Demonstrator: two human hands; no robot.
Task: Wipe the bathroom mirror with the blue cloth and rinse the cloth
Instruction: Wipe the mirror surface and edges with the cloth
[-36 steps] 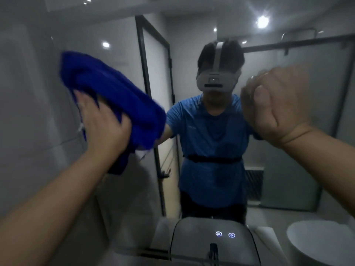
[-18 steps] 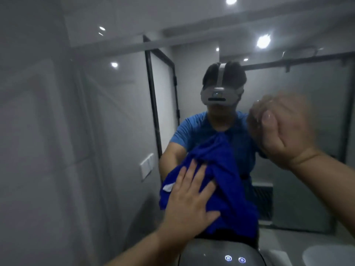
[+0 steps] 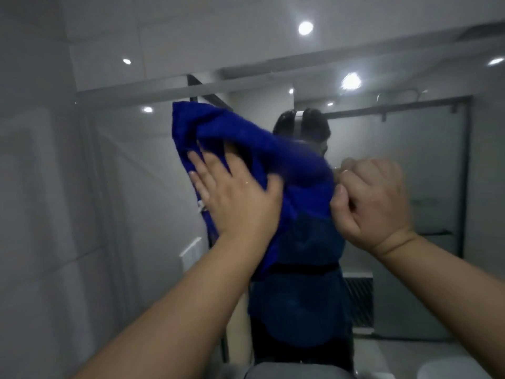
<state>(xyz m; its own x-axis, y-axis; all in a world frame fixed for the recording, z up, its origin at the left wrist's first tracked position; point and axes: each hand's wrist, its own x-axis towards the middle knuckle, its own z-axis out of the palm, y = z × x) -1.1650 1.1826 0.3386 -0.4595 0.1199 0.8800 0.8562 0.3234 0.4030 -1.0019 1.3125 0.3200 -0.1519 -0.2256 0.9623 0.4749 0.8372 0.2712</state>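
Fingers of L hand are spread wide, palm flat, pressing the blue cloth against the mirror, approx. upper-centre of the glass. The cloth is bunched; its top corner sticks up above the fingertips and the rest hangs down behind the wrist. R hand is raised just beside the cloth's right edge, fingers curled into a loose fist w/ thumb across, nothing visible in the grip. Can't tell if the thumb touches the fabric. The glass reflects a person in a blue shirt, partly hidden by the cloth. Ceiling spotlights overhead.
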